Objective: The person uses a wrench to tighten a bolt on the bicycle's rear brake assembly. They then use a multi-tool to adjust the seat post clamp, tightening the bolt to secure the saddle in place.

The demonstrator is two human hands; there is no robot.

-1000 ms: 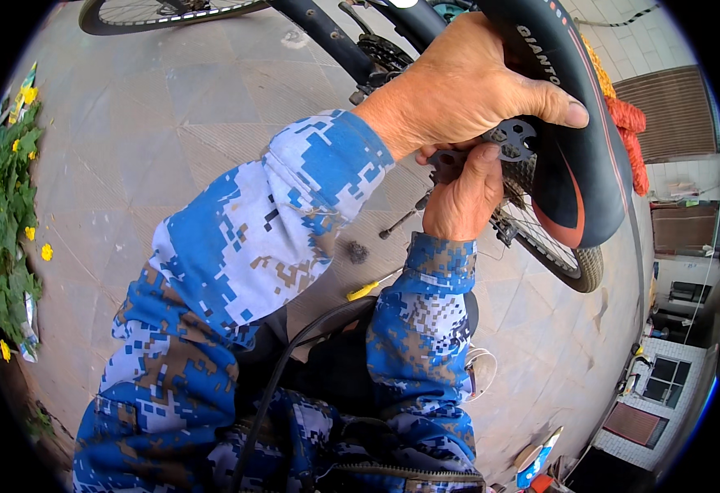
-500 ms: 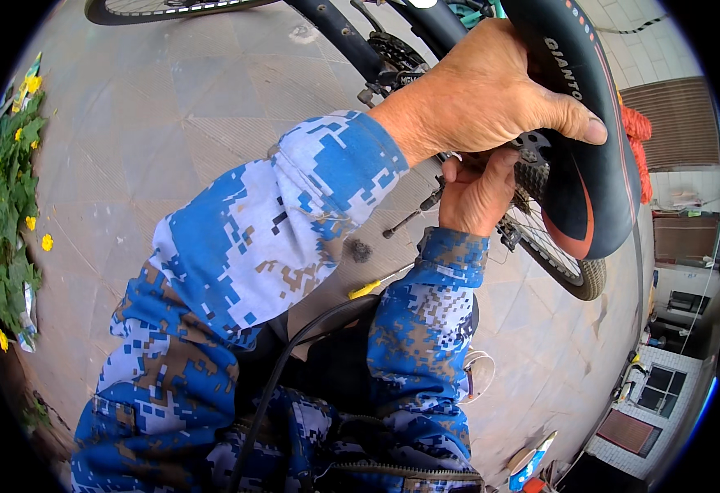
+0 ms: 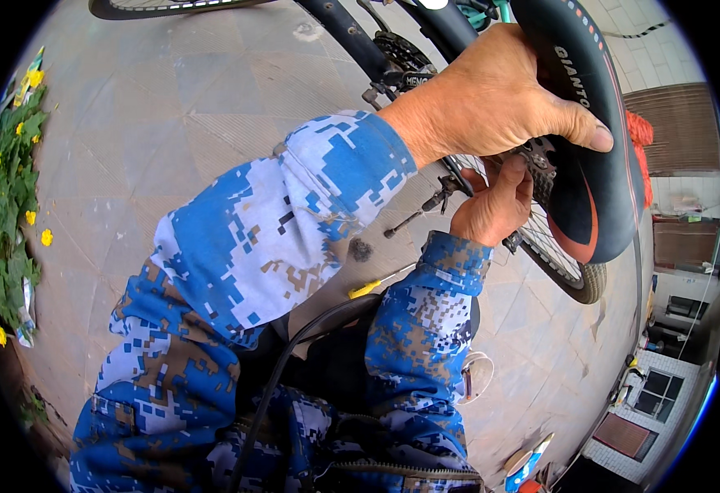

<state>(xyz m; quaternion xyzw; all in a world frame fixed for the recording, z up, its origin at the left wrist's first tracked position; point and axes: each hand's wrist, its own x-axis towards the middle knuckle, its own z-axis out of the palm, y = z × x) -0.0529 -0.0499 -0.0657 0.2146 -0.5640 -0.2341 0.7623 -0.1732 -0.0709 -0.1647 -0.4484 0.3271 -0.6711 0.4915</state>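
A black bicycle saddle [image 3: 606, 209] with red trim is at the upper right. My left hand [image 3: 504, 99] grips its side, the thumb lying on top and the other fingers hidden underneath. Below it, my right hand [image 3: 496, 205] is closed, thumb and fingers pinched at a dark metal part [image 3: 538, 160] under the saddle. What sits between those fingertips is hidden. The bicycle's black frame [image 3: 348, 37] and chainring [image 3: 401, 53] lie beyond my left wrist. Its rear wheel [image 3: 583, 283] shows under the saddle.
A yellow-handled tool [image 3: 365, 289] with a thin shaft lies by my lap. A black tube or strap [image 3: 294, 338] curves across my lap. Leafy plants with yellow flowers [image 3: 11, 189] line the left side. Tiled ground [image 3: 171, 90] spreads beneath the bicycle.
The saddle and my left hand have shifted slightly right and down. My right hand has moved slightly right, its fingers still at the part under the saddle.
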